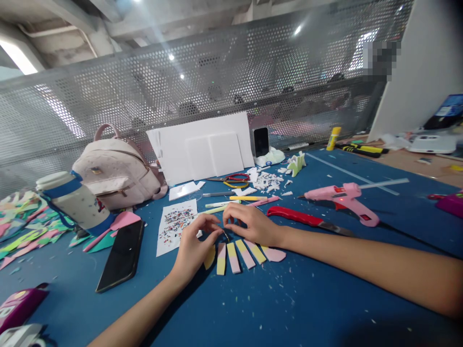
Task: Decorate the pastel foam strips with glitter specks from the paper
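My left hand (197, 243) and my right hand (249, 222) are close together over the blue table, both with fingers bent into a pinch. Between the fingertips shows a thin dark sliver (227, 236), too small to name; I cannot tell which hand has it. Just below my hands lies a fanned row of pink and yellow strips (233, 258), with a rounded yellow piece (210, 259) at the left end, partly under my left hand. A rounded pink piece (274, 254) forms the right end. Behind my left hand is a white sheet (162, 241) covered with tiny coloured bits.
A black phone (121, 255), a bottle (77, 202) and a backpack (112, 168) stand or lie leftward. Rightward are a red-handled knife (294, 215) and a pink glue gun (340, 196). Scissors (235, 180), pens (248, 198) and white scraps (267, 182) lie behind my hands.
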Tool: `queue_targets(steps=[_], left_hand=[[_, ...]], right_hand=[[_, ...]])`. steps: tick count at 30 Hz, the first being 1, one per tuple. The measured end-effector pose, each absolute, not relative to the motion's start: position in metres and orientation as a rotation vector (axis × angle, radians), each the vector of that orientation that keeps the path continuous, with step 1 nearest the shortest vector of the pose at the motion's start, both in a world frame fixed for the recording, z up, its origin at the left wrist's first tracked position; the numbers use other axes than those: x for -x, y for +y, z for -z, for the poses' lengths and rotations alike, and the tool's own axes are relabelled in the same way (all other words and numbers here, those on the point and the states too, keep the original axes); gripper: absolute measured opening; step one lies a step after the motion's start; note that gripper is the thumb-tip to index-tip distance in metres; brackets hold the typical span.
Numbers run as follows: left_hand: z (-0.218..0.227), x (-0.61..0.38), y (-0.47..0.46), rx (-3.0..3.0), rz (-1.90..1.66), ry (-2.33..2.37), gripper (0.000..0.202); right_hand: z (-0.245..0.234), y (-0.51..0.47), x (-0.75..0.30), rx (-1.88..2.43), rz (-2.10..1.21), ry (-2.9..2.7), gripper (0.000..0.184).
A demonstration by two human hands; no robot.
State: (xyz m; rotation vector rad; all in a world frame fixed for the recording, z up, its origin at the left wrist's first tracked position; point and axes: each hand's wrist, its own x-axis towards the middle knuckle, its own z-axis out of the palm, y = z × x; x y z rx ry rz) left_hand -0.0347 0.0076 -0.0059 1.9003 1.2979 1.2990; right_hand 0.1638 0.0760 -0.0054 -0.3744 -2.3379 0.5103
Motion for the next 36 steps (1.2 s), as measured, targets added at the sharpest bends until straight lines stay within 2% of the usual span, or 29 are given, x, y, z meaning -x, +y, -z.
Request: queue_targets(steps=[36], left_hand=[[0.0070, 0.0343, 0.0061, -1.946, -1.309, 1.357, 0.021]], right_hand=[[0.0074, 0.0768, -0.1634, 0.377, -0.517, -2.336, 0.004]])
